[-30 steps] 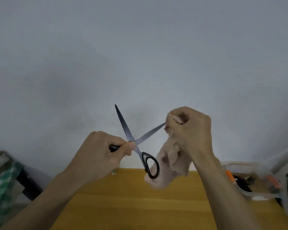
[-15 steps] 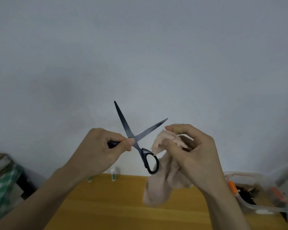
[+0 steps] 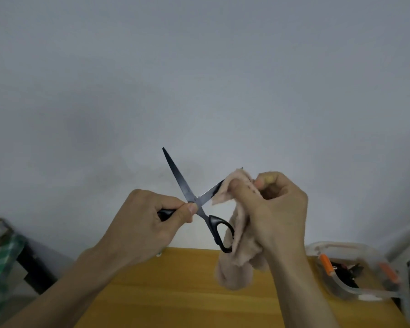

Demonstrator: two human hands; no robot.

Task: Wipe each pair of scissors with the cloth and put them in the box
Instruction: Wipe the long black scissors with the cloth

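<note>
Head view: a pale grey wall (image 3: pixel 199 79) is filling most of the frame, and a yellow wooden table (image 3: pixel 187 292) is lying along the bottom edge. At lower right a clear plastic box (image 3: pixel 355 271) is sitting on the table, with dark and orange items inside.

At centre, the left hand (image 3: pixel 140 226) is gripping one black handle of the open scissors (image 3: pixel 194 197), fingers curled round it. The right hand (image 3: pixel 277 209) is pinching the beige cloth (image 3: pixel 239 252) over the right-pointing blade, near its tip; the rest is hanging down.

To wipe well, the pinch should probably be sliding along the blade's flat, staying clear of the edge.
</note>
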